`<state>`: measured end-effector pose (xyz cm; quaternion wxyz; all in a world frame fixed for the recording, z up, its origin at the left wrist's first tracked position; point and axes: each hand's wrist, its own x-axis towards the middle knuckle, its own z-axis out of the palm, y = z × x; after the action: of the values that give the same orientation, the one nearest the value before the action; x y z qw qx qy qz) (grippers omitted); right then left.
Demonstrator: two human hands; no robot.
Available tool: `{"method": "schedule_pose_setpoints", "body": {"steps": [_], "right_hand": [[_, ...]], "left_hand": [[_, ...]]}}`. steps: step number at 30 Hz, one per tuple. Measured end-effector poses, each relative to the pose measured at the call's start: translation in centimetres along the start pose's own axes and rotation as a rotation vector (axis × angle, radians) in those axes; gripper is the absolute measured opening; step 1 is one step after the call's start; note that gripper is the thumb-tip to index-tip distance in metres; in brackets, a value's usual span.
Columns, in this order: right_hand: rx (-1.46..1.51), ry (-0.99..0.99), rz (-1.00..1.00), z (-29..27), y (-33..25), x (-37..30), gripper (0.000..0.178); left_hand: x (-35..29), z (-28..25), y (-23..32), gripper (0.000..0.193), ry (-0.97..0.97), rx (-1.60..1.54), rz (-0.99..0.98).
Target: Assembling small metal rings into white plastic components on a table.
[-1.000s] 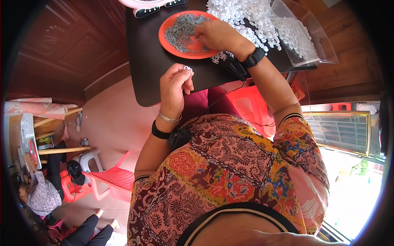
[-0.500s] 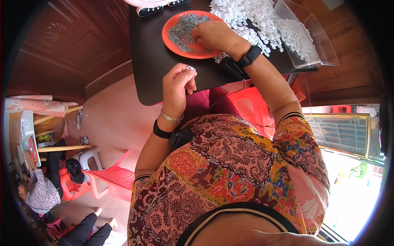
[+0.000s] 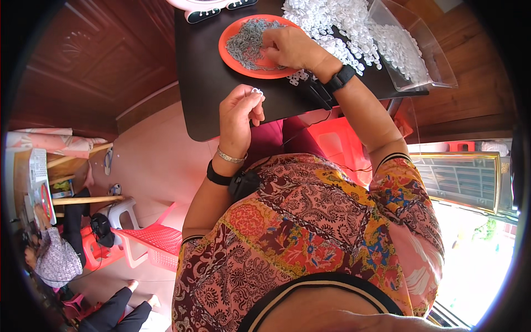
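Observation:
Near the table's front edge, my left hand (image 3: 239,113) is closed in a pinch on a small white plastic piece (image 3: 256,92), which pokes out between thumb and forefinger. My right hand (image 3: 293,48) reaches over the right side of an orange plate (image 3: 231,62), its fingers bent down and pressed together among small grey nails (image 3: 249,44). Whatever those fingertips grip is hidden. Beyond and to the right of the plate lies a big heap of white plastic pieces (image 3: 326,22), looking like the one in my left hand.
A clear plastic tray (image 3: 437,55) holding more white pieces lies tilted at the table's right. A shoe-shaped pink and black object (image 3: 210,11) stands at the far edge of the dark table (image 3: 199,99). Red plastic stools (image 3: 337,144) sit below; another person (image 3: 58,257) works at far left.
My right hand has shifted very slightly to the right over the plate, its fingers still down at the grey pieces. My left hand keeps its place and its white piece.

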<state>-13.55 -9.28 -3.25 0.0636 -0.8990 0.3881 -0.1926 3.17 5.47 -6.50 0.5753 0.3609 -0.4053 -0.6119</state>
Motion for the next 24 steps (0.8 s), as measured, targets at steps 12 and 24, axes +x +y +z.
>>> {"method": "schedule_pose_setpoints", "body": {"steps": [12,24], "right_hand": [[0.464,0.030,0.140,0.1,1.4,-0.3,0.014],[0.497,-0.121,0.204,-0.3,0.9,-0.2,0.018]], "left_hand": [[0.0,0.1,-0.1,0.014,0.024,-0.013,0.005],[0.1,0.1,0.1,0.014,0.032,0.008,0.001]]}}
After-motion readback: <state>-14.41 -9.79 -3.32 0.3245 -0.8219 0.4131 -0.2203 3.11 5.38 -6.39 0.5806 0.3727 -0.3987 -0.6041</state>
